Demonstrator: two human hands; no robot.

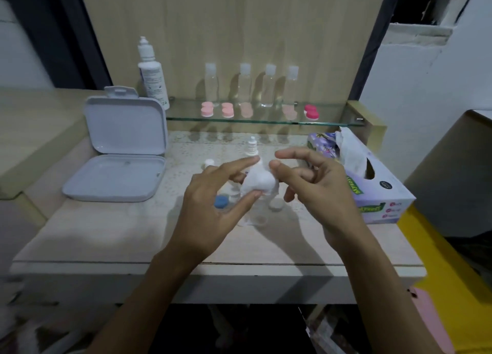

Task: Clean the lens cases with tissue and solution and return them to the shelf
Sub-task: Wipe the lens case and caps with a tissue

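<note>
Soft white crumpled tissue wad [259, 182], light and yielding, pinched by left hand [215, 207]; right hand [316, 183] loosely spread, thumb touching; best gripped at its bulk.

Both forearms reach forward, hands raised close together. The left hand [213, 204] pinches a crumpled white tissue wad [257, 183] between index finger and thumb. The right hand [316, 183] hovers beside it, index extended, other fingers loosely curled.
</note>
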